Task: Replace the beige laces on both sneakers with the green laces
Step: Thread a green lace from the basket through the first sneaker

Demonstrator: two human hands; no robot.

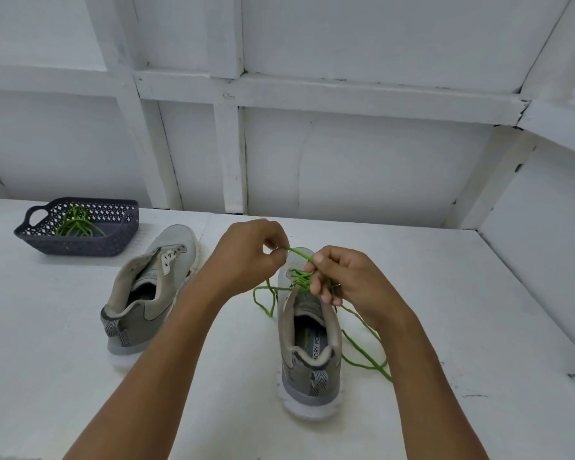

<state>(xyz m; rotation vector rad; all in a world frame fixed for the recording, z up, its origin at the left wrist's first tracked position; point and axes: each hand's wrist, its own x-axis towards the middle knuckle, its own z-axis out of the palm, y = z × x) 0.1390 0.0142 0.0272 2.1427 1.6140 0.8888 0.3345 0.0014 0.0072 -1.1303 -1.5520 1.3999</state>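
Observation:
Two grey-beige sneakers stand on the white table, heels toward me. The right sneaker (pixel 309 343) has a green lace (pixel 362 353) partly threaded through its front eyelets, with loose ends trailing on both sides. My left hand (pixel 246 257) pinches one stretch of that lace above the toe. My right hand (pixel 342 277) grips the lace over the eyelets, fingers curled round it. The left sneaker (pixel 150 287) has no lace in it and leans slightly. A second green lace (pixel 77 222) lies coiled in the basket.
A dark blue perforated basket (pixel 117 240) with a handle sits at the table's back left. White panelled walls close in behind and on the right, near the table's edge.

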